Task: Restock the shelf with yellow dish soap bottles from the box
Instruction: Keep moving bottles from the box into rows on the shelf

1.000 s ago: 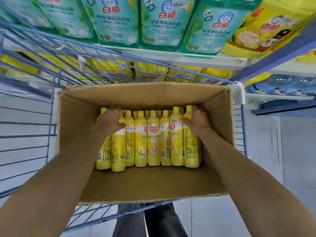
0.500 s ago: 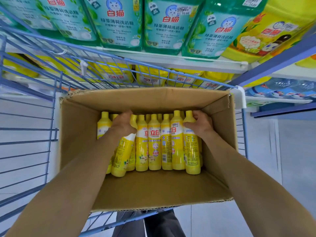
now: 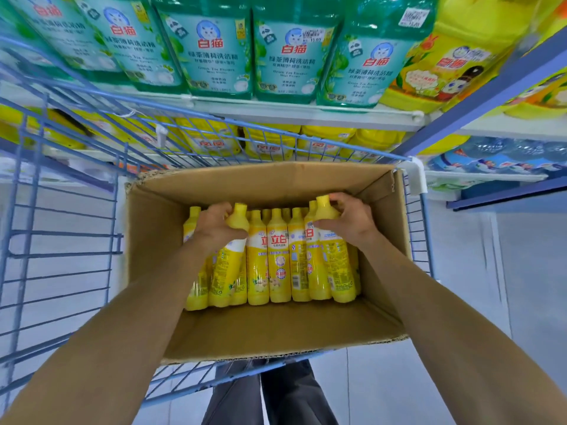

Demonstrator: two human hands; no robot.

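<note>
Yellow dish soap bottles [image 3: 277,259] mostly sit upright in the box [image 3: 214,332] in the cart [image 3: 61,240], I've got my left hand [image 3: 214,227] and right hand [image 3: 349,222] each closed round one bottle's neck, none shelved yet, probably.

bright, even light from overhead; soft shadows inside the box [image 3: 380,240]; wide-angle bending and slight blur toward edges

One wide-angle head view — looking steeply down from close above into the open cardboard box [image 3: 267,329], shelves [image 3: 306,116] curving across the top edge.
</note>
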